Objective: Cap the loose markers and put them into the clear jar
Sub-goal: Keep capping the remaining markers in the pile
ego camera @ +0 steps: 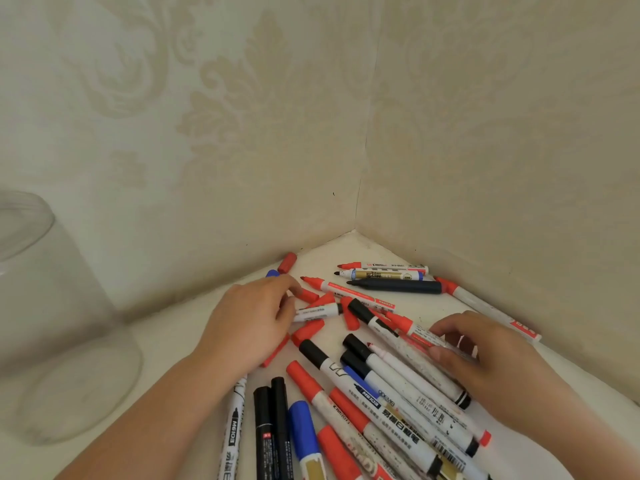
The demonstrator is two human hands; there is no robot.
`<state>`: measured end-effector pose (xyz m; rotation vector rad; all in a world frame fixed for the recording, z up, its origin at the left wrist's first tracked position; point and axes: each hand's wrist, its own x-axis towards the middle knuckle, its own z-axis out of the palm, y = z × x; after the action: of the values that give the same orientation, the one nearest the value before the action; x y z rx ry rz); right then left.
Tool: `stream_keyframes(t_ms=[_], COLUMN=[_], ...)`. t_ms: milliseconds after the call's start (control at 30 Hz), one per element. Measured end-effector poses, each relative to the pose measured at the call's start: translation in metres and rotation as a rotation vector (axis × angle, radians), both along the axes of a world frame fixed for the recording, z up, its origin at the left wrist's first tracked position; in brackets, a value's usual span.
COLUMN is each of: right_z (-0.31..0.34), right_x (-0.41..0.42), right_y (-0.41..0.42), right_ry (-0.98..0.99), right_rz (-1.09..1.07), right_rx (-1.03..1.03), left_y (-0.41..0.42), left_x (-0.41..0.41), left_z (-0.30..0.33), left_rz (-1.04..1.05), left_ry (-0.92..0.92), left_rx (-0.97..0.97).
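Sorting step: left hand (252, 323) pinches a marker (317, 311) mid-frame, right hand (485, 355) grips another (420, 336); next, matching caps, jar (52, 323) at left still empty.

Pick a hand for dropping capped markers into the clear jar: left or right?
Left, probably. The clear jar stands at the far left, on the left hand's side; the right hand lies across the marker pile from it.

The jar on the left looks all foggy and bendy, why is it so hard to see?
Head view: the jar is clear, so the pale wall shows through it, and it sits at the frame's edge where the wide lens bends and softens things; the markers and both hands, left and right, near the middle look sharper; the light is soft, with faint shadows.
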<state>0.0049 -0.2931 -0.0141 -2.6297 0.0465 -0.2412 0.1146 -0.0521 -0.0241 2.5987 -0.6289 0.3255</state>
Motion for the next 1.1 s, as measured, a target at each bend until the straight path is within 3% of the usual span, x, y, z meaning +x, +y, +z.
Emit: stream_keyframes(t_ms=[133, 300, 567, 933, 1100], right_z=[-0.001, -0.003, 0.0, -0.001, 0.002], right_x=[0.001, 0.001, 0.0, 0.0, -0.002], right_y=[-0.002, -0.003, 0.003, 0.002, 0.006], right_ry=[-0.003, 0.006, 0.004, 0.039, 0.012], right_rz=[-0.021, -0.036, -0.035, -0.048, -0.032], right_rx=[0.004, 0.007, 0.025, 0.013, 0.023], left_y=[0.009, 0.011, 0.021, 0.021, 0.018], left_x=[0.007, 0.005, -0.004, -0.006, -0.004], left_z=[-0.002, 0.007, 0.035, 0.035, 0.032], left_rz=[0.119, -0.009, -0.085, -0.206, -0.215], left_ry=[0.012, 0.126, 0.427, 0.443, 0.373], left_rx=[0.061, -0.015, 0.31, 0.387, 0.253])
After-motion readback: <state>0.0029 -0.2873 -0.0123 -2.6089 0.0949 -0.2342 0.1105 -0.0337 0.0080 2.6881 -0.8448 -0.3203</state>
